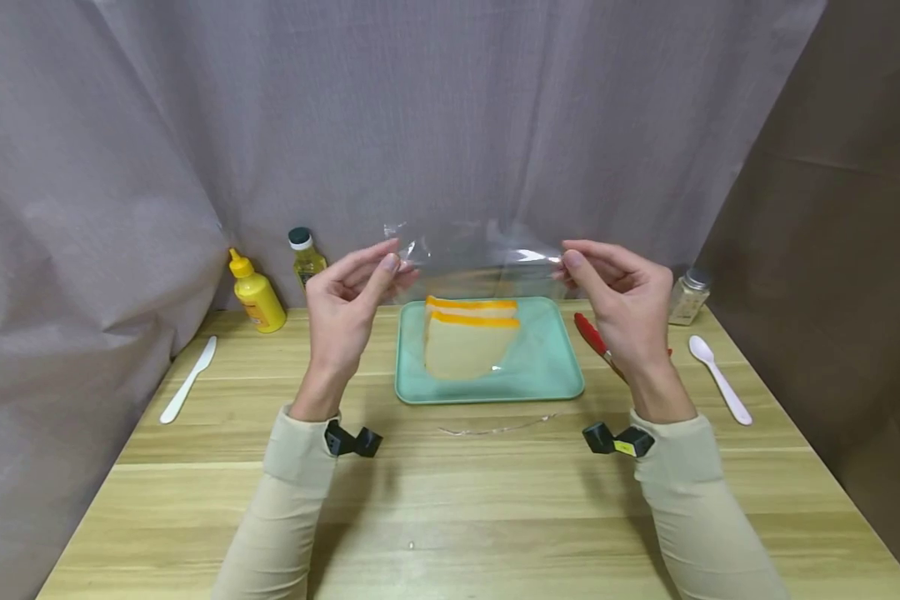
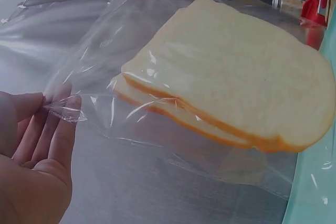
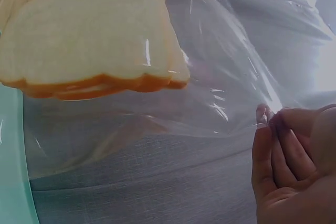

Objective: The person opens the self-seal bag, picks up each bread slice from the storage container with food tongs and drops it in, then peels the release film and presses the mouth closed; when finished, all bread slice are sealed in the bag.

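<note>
A clear plastic bag [image 1: 457, 271] is stretched between both hands above a mint-green tray [image 1: 551, 367]. Inside it are two slices of bread [image 1: 468, 346] with orange-brown crusts, seen close up as bread slices [image 2: 231, 72] in the left wrist view. My left hand [image 1: 345, 304] pinches one top corner of the bag between thumb and fingers. The opposite corner is pinched by my right hand [image 1: 622, 292], whose thumb and fingers [image 3: 286, 129] show in the right wrist view. The bag's lower end hangs over the tray; whether it touches the tray I cannot tell.
On the left are a white plastic knife [image 1: 189, 379], a yellow squeeze bottle [image 1: 258, 300] and a dark-capped bottle [image 1: 307, 260]. To the right lie red-handled tongs [image 1: 591, 335], a white spoon [image 1: 720, 379] and a shaker jar [image 1: 688, 298]. A thin clear strip [image 1: 495, 430] lies before the tray.
</note>
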Demonstrator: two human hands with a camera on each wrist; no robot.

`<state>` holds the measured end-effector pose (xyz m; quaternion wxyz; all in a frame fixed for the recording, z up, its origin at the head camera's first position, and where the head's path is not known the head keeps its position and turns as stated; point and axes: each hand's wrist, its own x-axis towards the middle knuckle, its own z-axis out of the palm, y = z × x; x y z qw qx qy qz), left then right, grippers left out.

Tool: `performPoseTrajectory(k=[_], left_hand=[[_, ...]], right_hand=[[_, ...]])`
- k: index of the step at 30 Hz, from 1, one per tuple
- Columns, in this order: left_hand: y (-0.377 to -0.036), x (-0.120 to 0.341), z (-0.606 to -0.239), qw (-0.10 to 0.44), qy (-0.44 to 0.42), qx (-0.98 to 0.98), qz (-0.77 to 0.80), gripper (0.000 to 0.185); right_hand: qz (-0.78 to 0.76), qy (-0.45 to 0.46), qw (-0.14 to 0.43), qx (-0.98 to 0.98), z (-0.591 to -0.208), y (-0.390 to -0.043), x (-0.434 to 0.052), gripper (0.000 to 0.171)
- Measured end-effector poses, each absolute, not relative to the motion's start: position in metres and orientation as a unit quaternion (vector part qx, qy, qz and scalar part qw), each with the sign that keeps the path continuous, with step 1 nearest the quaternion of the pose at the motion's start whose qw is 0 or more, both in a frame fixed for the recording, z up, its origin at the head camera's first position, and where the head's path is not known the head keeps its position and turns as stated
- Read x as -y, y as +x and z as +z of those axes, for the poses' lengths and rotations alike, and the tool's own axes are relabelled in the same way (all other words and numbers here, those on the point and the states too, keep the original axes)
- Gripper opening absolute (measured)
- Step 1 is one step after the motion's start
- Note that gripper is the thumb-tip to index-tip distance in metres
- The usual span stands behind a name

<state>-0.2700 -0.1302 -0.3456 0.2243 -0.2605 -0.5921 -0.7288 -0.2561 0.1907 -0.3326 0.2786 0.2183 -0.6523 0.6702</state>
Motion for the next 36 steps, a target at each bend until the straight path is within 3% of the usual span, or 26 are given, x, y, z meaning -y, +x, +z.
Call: performPoseTrajectory(k=[11,19,26,36], left_hand=[[-0.2724,0.1348,-0.3466,0.177,-0.307,0.533,-0.768,0.023],[-0.2729,0.1369,-0.3476,0.152,-0.315,0.516,-0.781,0.019],[-0.2726,0.1370,-0.3462,0.146,-0.322,0.513,-0.782,0.019],[-0.2706,0.1378,-0.3449,0.170,-0.297,0.527,-0.778,0.017]], right_hand=[[0.709,0.266,0.255,0.602,-0.3380,-0.2642,-0.1931,0.023],[0.757,0.292,0.207,0.546,-0.3403,-0.2655,-0.1946,0.012],[0.758,0.294,0.171,0.556,-0.3410,-0.2653,-0.1989,0.013],[0.749,0.299,0.161,0.569,-0.3414,-0.2641,-0.1992,0.022]])
